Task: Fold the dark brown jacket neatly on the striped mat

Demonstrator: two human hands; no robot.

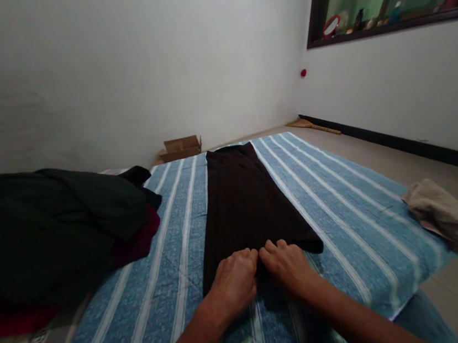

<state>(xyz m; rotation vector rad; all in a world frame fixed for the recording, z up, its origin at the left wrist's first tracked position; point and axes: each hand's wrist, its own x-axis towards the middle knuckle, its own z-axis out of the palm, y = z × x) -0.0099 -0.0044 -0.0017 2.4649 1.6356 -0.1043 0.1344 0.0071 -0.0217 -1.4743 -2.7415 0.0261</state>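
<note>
A long dark brown garment [243,197] lies spread on a blue and white striped bed cover [171,245], narrow at its far end and wider toward me. At its near edge, my left hand [236,276] is closed, its curled fingers gripping the cloth. My right hand [284,265] is closed on the same edge, right beside the left, the fingertips almost touching. To the right of my hands, a corner of the garment rests on the cover. The fingertips and the cloth between them are partly hidden.
Dark green clothes [52,226] are heaped on the left, with a maroon cloth [141,238] underneath. A beige cloth [447,214] hangs over the bed's right edge. Past the far edge are a cardboard box [182,148] and a broom [310,124] on the floor.
</note>
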